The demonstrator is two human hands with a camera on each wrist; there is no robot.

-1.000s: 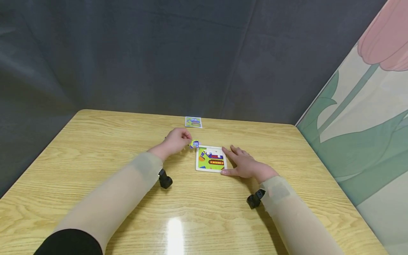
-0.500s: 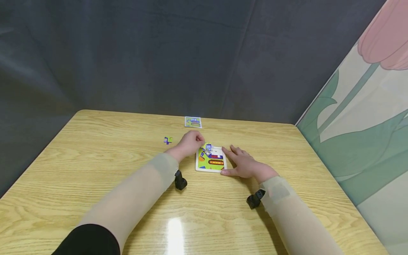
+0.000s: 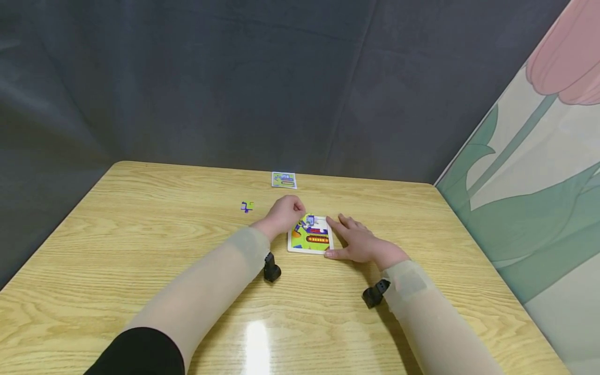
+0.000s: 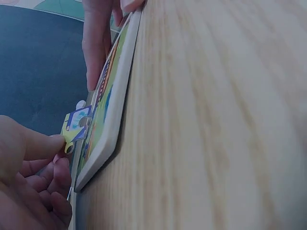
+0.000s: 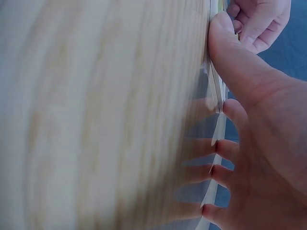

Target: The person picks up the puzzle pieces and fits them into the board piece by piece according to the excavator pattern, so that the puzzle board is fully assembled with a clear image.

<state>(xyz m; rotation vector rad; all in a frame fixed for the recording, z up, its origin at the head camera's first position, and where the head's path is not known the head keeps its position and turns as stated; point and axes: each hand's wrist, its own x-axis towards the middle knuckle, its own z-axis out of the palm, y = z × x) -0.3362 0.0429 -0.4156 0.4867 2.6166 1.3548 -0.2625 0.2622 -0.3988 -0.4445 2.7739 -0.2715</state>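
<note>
Between thumb and finger, my left hand (image 3: 285, 212) pinches a yellow, blue and white jigsaw piece (image 4: 76, 123). That piece is tilted over the upper part of a white-framed puzzle tray (image 3: 307, 251), touching or nearly touching it. Pieces in the tray show a digger with an orange track on green; a white bare patch shows at its upper right. My right hand (image 3: 358, 242) rests with spread fingers at the tray's right edge, its thumb (image 5: 223, 28) at the near corner and its other fingertips on the table.
A loose jigsaw piece (image 3: 247, 207) lies on the wooden table (image 3: 187, 208), left of my left hand. A small picture card (image 3: 284, 180) with the digger lies near the far edge. A dark curtain (image 3: 234, 83) hangs behind the table.
My left hand has carried the jigsaw piece rightward from beside the tray to over its upper part. The loose piece at left has come into full view. The right hand has stayed put.
</note>
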